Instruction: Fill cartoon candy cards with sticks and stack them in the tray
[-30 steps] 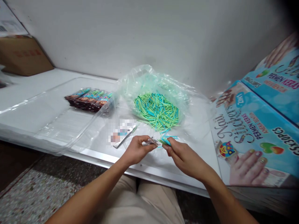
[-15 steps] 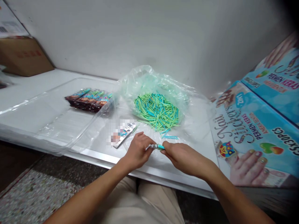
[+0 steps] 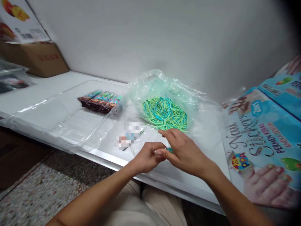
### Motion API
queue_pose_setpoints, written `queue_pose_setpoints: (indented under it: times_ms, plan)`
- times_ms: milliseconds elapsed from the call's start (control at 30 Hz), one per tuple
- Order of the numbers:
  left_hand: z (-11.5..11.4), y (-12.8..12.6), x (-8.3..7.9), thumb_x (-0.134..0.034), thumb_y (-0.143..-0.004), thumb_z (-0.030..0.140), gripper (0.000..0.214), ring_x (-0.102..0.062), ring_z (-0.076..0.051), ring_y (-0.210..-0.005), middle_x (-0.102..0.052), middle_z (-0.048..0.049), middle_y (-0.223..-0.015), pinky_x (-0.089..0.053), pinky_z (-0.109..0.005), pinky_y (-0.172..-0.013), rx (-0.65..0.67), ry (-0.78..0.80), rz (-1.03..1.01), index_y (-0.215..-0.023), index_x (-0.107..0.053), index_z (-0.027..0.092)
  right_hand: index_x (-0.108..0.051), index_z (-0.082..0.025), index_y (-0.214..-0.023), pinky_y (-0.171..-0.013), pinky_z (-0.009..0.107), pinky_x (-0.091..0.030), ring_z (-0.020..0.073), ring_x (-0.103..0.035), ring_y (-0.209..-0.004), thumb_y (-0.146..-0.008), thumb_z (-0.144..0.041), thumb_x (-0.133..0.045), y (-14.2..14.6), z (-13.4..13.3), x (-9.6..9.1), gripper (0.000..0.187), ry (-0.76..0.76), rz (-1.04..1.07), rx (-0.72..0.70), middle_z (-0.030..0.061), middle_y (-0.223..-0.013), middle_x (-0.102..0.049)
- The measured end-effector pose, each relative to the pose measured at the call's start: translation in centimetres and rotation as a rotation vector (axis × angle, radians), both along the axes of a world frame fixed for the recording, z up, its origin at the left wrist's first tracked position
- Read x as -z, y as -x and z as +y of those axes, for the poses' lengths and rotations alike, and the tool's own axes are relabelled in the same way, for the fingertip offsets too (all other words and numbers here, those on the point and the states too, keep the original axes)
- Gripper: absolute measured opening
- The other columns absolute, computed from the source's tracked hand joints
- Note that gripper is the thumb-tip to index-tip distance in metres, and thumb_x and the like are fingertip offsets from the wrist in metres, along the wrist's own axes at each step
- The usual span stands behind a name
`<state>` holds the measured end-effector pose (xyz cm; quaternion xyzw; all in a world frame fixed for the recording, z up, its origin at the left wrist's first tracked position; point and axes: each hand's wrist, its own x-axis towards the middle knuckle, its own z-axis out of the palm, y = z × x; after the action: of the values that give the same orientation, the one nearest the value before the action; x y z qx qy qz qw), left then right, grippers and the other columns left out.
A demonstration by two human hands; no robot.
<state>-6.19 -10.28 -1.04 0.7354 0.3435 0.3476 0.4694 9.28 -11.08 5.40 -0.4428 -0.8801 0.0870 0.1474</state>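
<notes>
My left hand (image 3: 149,157) is closed over the table's front edge, its fingers pinching a small teal piece (image 3: 169,150). Only the end of that piece shows; the fingers hide the rest. Against it comes my right hand (image 3: 182,150), its thumb laid across by the left fingertips and its forefinger stretched out apart from the thumb. Just beyond the hands, a clear plastic bag (image 3: 150,77) lies open with a heap of green and blue thin sticks (image 3: 164,114). A printed packet (image 3: 129,136), partly blurred out, lies left of the hands.
A clear plastic tray (image 3: 72,147) on the left holds a stack of brown printed packets (image 3: 100,102). Blue printed cartons (image 3: 263,141) stand on the right. A cardboard box (image 3: 39,59) is at the back left. A white wall (image 3: 150,34) closes off the back.
My right hand has opened from its pinch, spreading forefinger and thumb over the left fingertips. The teal piece is now more hidden. The view has shifted slightly left.
</notes>
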Motion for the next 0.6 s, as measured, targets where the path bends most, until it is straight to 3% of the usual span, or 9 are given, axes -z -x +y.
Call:
queue_pose_setpoints:
  times_ms: [133, 233, 333, 500, 600]
  plan:
    - [0.0, 0.2, -0.9, -0.057, -0.075, 0.016, 0.01, -0.058, -0.019, -0.072, -0.066, -0.0053, -0.076, -0.044, -0.026, -0.062, -0.04, 0.045, -0.082, -0.073, -0.067, 0.013, -0.051, -0.015, -0.126, -0.095, 0.047, -0.041, 0.0295, -0.051, -0.112, -0.094, -0.052, -0.038, 2.1, 0.2, 0.7, 0.051, -0.07, 0.289, -0.05, 0.0172, -0.119, -0.057]
    - [0.7, 1.1, -1.7, -0.064, -0.078, 0.028, 0.015, -0.057, -0.015, -0.066, -0.065, -0.0034, -0.071, -0.044, -0.025, -0.061, -0.091, 0.201, -0.25, -0.075, -0.069, 0.014, -0.047, -0.02, -0.128, -0.092, 0.042, -0.044, 0.0245, -0.054, -0.106, -0.092, -0.056, -0.041, 2.1, 0.5, 0.9, 0.052, -0.051, 0.619, 0.109, 0.0141, -0.122, -0.055]
    - [2.0, 2.3, -2.2, -0.072, -0.073, 0.033, 0.02, -0.059, -0.013, -0.066, -0.068, -0.0036, -0.072, -0.045, -0.025, -0.064, -0.198, 0.359, -0.479, -0.077, -0.072, 0.013, -0.049, -0.02, -0.121, -0.085, 0.04, -0.048, 0.0215, -0.058, -0.095, -0.085, -0.054, -0.056, 1.8, 0.8, 2.0, 0.05, 0.15, 0.781, 0.286, 0.0113, -0.114, -0.059]
    - [3.1, 2.8, -2.4, -0.08, -0.066, 0.032, 0.027, -0.066, -0.017, -0.076, -0.072, -0.0053, -0.076, -0.047, -0.027, -0.069, -0.234, 0.512, -0.623, -0.085, -0.074, 0.014, -0.059, -0.017, -0.1, -0.071, 0.035, -0.053, 0.0186, -0.065, -0.08, -0.087, -0.043, -0.056, 2.9, 0.4, 5.3, 0.029, 0.703, 0.891, 0.154, 0.006, -0.092, -0.065]
    - [3.0, 2.6, -2.5, -0.079, -0.067, 0.031, 0.031, -0.067, -0.017, -0.075, -0.073, -0.0048, -0.077, -0.048, -0.026, -0.068, -0.215, 0.517, -0.643, -0.093, -0.072, 0.015, -0.061, -0.016, -0.088, -0.066, 0.031, -0.052, 0.0168, -0.064, -0.072, -0.09, -0.043, -0.052, 3.3, 0.1, 6.0, 0.028, 0.739, 0.944, 0.143, 0.0027, -0.077, -0.063]
